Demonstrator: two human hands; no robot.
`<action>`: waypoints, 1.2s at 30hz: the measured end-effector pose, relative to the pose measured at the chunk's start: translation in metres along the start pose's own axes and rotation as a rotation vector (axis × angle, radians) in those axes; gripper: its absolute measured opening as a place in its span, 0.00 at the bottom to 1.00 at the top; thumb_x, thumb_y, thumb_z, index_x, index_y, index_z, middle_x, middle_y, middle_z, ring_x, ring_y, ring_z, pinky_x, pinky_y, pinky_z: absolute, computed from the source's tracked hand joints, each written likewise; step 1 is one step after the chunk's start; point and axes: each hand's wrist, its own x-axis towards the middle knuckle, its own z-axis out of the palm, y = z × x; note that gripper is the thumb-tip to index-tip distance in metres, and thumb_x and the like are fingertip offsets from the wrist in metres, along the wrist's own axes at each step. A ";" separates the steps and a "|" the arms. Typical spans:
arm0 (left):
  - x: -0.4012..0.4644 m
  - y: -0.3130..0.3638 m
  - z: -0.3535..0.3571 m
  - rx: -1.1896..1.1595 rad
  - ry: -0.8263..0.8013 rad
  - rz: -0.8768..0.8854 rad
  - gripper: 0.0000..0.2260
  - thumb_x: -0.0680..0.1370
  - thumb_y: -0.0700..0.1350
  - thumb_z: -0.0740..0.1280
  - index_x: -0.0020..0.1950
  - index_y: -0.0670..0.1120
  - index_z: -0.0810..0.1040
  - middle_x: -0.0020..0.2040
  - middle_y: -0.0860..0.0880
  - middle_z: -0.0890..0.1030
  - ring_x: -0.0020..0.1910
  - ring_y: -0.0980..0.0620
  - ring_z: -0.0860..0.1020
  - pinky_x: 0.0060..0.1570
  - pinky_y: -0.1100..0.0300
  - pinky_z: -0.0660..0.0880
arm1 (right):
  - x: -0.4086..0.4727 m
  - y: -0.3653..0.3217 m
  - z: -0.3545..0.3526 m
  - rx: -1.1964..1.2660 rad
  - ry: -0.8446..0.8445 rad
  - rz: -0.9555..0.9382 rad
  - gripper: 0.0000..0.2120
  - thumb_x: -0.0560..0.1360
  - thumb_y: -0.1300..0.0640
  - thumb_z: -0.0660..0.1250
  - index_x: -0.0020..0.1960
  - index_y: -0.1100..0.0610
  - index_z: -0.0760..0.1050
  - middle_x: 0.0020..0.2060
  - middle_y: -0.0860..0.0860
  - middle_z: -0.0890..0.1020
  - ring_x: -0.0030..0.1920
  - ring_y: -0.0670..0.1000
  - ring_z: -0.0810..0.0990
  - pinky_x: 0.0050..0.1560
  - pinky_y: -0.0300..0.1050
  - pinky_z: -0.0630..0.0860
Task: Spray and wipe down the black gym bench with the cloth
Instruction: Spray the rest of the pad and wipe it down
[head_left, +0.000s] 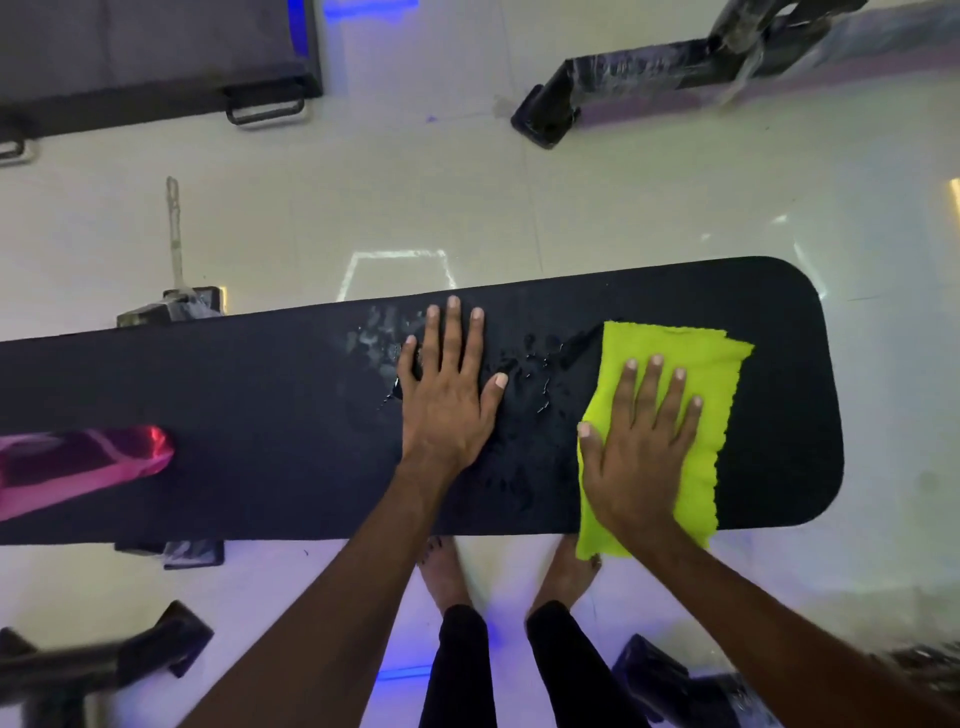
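The black gym bench (260, 405) runs across the view from left to right, its rounded end at the right. Wet drops and a sprayed patch glisten on its middle. A lime-green cloth (691, 364) lies flat on the bench near the right end, hanging slightly over the near edge. My right hand (639, 447) presses flat on the cloth, fingers spread. My left hand (449, 395) rests flat on the wet pad, fingers apart, holding nothing. A pink, translucent object (78, 467) that may be the spray bottle lies on the bench at the far left.
My bare feet (441, 571) stand on the pale tiled floor just under the bench's near edge. Black equipment frames lie at the top right (623, 78), bottom left (130, 654) and bottom right. A dark mat (145, 57) fills the top left corner.
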 end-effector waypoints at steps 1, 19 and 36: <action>0.000 0.000 0.001 -0.001 0.003 -0.004 0.32 0.86 0.61 0.46 0.86 0.50 0.40 0.86 0.46 0.40 0.85 0.45 0.40 0.82 0.41 0.47 | 0.005 -0.006 0.001 -0.009 -0.014 -0.059 0.38 0.84 0.38 0.48 0.86 0.60 0.47 0.85 0.61 0.50 0.85 0.67 0.48 0.83 0.71 0.46; 0.001 -0.003 0.002 -0.009 0.004 0.027 0.32 0.85 0.62 0.42 0.85 0.49 0.39 0.86 0.46 0.39 0.85 0.44 0.39 0.82 0.41 0.47 | 0.080 -0.039 -0.004 0.007 0.004 -0.307 0.34 0.85 0.39 0.46 0.86 0.54 0.46 0.86 0.58 0.49 0.86 0.63 0.48 0.83 0.70 0.47; 0.003 -0.008 0.014 -0.036 0.081 0.050 0.32 0.85 0.62 0.46 0.86 0.49 0.44 0.87 0.46 0.44 0.86 0.44 0.44 0.82 0.41 0.50 | 0.131 -0.037 -0.019 0.027 -0.022 -0.351 0.32 0.85 0.40 0.47 0.86 0.50 0.50 0.86 0.55 0.52 0.86 0.61 0.51 0.83 0.67 0.48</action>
